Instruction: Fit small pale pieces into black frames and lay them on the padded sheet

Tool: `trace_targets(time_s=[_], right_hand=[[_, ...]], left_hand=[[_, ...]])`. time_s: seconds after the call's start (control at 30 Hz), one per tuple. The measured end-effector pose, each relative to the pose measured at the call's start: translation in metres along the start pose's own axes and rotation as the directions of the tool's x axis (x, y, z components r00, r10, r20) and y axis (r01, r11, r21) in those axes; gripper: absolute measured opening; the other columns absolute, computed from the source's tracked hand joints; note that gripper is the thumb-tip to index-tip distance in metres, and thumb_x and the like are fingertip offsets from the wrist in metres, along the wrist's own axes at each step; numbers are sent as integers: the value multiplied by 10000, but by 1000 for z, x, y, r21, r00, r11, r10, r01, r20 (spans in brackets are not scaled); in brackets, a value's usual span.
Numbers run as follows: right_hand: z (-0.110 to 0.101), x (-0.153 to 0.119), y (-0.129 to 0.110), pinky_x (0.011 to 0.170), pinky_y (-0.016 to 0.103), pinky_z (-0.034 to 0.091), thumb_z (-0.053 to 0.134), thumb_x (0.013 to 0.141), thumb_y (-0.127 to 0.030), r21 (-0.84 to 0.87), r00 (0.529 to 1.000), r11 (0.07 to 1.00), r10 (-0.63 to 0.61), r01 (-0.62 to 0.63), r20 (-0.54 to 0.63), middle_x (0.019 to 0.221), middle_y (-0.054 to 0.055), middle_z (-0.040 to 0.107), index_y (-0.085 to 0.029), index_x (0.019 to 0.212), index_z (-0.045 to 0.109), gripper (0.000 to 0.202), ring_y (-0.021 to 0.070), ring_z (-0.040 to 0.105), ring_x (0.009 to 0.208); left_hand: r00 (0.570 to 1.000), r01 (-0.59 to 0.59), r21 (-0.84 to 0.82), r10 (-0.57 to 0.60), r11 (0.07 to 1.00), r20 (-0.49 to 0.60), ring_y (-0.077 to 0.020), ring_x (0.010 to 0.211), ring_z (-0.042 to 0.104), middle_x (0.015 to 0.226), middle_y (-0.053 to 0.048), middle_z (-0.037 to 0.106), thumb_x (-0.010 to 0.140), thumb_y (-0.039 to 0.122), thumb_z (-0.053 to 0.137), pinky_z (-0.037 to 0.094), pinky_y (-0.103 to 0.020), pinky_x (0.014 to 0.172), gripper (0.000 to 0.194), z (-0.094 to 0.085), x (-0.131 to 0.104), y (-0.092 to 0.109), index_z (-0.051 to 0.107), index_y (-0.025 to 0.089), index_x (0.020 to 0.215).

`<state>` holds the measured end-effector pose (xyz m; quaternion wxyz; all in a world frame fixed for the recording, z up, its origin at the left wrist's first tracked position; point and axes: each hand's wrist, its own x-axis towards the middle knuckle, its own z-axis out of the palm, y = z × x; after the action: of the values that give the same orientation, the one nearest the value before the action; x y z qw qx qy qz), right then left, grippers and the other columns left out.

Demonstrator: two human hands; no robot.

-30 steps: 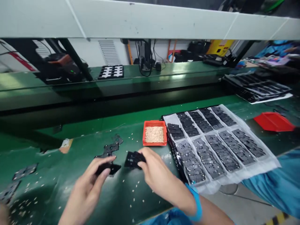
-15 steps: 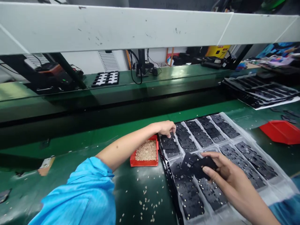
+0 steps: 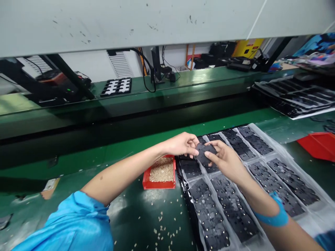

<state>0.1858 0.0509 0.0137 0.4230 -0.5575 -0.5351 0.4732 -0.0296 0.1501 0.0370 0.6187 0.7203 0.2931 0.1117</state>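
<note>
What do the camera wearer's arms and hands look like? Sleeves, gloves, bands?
Left hand: gloveless; forearm bare below a bright blue, creased sleeve bunched near the elbow. Right hand: gloveless, with a blue band round the lower arm.

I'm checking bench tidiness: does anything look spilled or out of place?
Yes: small pale pieces lie scattered on the green bench near the red bin heaped with similar-looking ones, so they may have spilled.

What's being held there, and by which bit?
At least one flat black part: the left grip pinches its left side, the right grip its right side.
</note>
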Motion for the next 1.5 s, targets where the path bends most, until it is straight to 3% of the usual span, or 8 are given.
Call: trace_targets(time_s=[0.33,0.53,0.73,0.83,0.93,1.17,1.33,1.5], right_hand=[[16,50,28,484,283,604,793,770,-583,2,998,999,-38,38,-48,828,29,710,-228,970,561,469,210,732,704],[0,59,37,573,336,668,742,772,-751,-24,984,1000,-11,7,-176,950,43,654,-235,1012,502,618,268,810,822],[-4,51,43,456,272,558,801,743,-670,-83,992,996,14,-24,-124,793,-12,642,-219,1031,556,588,189,734,557],[-5,47,39,425,251,503,819,739,-603,-105,997,994,8,-17,-83,711,-39,627,-215,1056,586,552,170,686,508],[-6,46,35,418,250,487,816,745,-588,-120,998,993,-12,5,-58,690,-42,620,-215,1062,590,539,179,683,525],[14,54,39,548,328,586,667,879,-606,-181,996,980,-82,86,30,756,13,680,-189,1141,567,502,205,717,598],[28,45,44,734,429,621,683,932,-397,-388,984,904,-171,179,54,1090,113,720,-181,1406,516,547,225,726,751],[35,22,45,981,515,553,845,742,-59,-565,937,750,-226,343,267,1075,91,749,-218,1155,725,458,318,687,1039]], left_hand=[[980,106,19,-102,994,-170,-102,589,661,686,-1,680,1012,215,625,516,-209,585,199,-21,18,-16,611,133,831],[942,172,155,-116,973,-313,-122,541,666,631,24,649,965,97,625,505,-207,553,34,-40,23,-42,628,118,991],[994,26,378,17,925,-110,-142,872,750,871,-26,803,826,-9,709,524,-204,807,202,-42,39,-41,795,152,913],[1000,-23,449,29,893,-7,-158,830,746,802,-3,797,748,-13,780,514,-208,778,223,-39,54,-36,817,180,854],[999,-31,500,46,865,-19,-187,839,742,797,-4,788,700,-13,816,513,-233,788,240,-37,60,-33,802,193,821],[993,-14,444,64,896,-97,-156,809,750,928,-64,805,972,216,694,554,-234,757,176,-33,35,-27,729,118,1114],[986,106,481,-28,870,-166,-149,730,737,831,-52,777,892,150,784,543,-224,678,128,-40,30,-36,700,97,972],[950,223,621,-25,751,-310,-256,914,745,937,-85,763,798,128,865,554,-322,811,174,-39,28,-46,705,141,863]])
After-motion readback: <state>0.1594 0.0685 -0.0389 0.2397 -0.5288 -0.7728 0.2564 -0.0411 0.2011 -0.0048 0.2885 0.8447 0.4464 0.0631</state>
